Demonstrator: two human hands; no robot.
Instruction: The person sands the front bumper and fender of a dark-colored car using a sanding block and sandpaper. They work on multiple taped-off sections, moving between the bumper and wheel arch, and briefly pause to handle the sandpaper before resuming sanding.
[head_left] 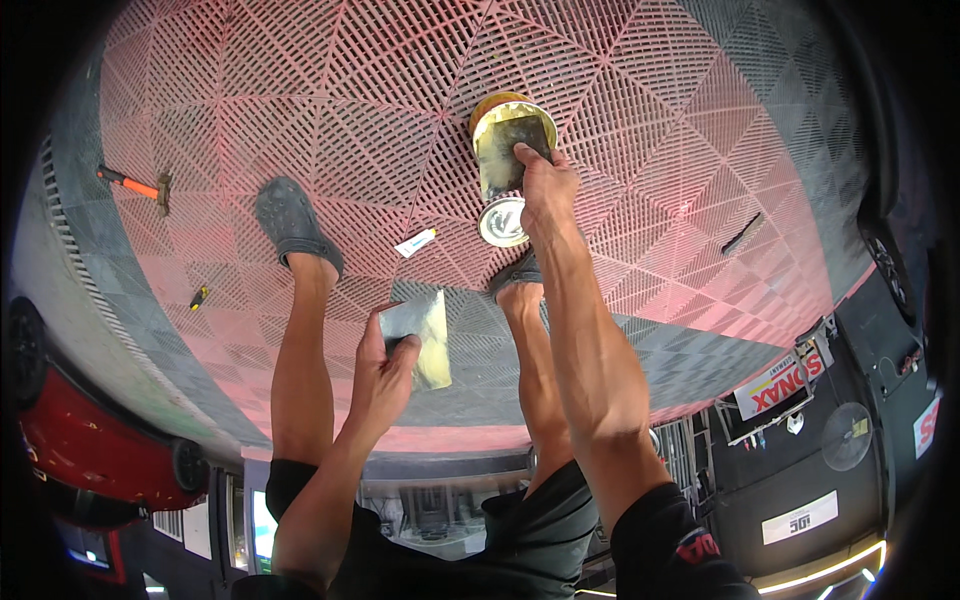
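Note:
My left hand (380,378) grips a flat, grey rectangular spreader (402,318), its right side coated with pale yellow putty (434,350). Out in front, my right hand (552,188) is closed on a dark putty spreader (524,140), thumb on its face. That blade is over the mouth of an open can (497,101) whose rim is smeared with yellow paste. Whether the blade touches the paste I cannot tell. Just nearer than the can, partly behind my right wrist, lies a round metal lid (500,222). A small white tube with a yellow cap (415,242) lies left of the lid.
My feet wear dark clogs (290,215) on a red and grey grated tile floor (330,140). An orange-handled hammer (140,187) and a small yellow-black tool (200,298) lie left; a thin black object (741,234) lies right. Cars stand either side, the left one red (100,435).

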